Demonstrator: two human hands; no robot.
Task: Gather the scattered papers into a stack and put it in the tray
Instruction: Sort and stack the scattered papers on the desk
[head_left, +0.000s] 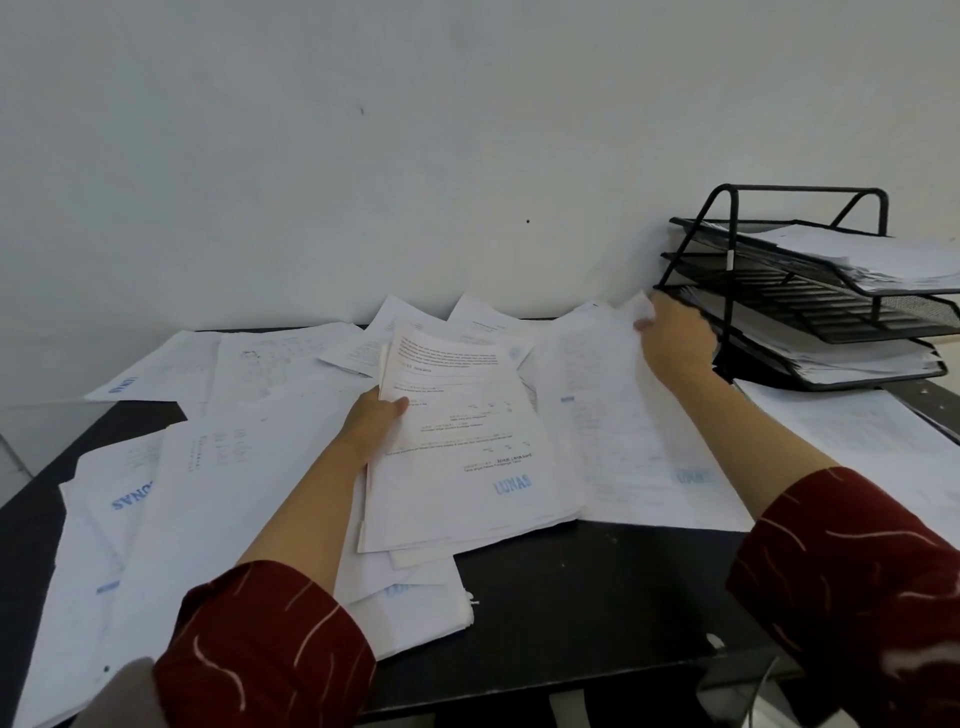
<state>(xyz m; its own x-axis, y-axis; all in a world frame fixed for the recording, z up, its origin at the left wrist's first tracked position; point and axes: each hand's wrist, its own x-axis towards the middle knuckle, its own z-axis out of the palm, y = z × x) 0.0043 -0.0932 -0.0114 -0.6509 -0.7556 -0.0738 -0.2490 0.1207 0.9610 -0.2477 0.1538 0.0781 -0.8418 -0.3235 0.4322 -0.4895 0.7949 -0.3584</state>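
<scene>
Currently midway through gathering, by judgement. Partial stack (467, 441) held at centre of desk (571, 597), its near edge resting on other sheets, printed face up with a blue stamp near the near edge. Left hand (374, 421) gripping the stack's left edge, thumb on top, fingers hidden beneath. Right hand (675, 343) reaching far right, pinching the far corner of a large loose sheet (623, 415) lying just right of the stack; corner lifted slightly, remainder flat on the desk. Neither hand empty. Left to collect: several scattered papers (182, 493) overlapping across the left half of the desk, more sheets (415, 322) fanned against the wall (363, 156) at the far side, a small pile (410, 608) under the stack's near edge, and a further sheet (857, 441) at the right, near the tray. Three-tier black wire tray (831, 296) standing at far right, just beside the right hand; top and bottom tiers already loaded with paper, middle tier apparently bare. Stack not yet squared, not yet placed. Remaining work, as judged: add the pinched sheet, collect the left and far papers, align edges, then transfer to a tier. Target tier not determinable.
</scene>
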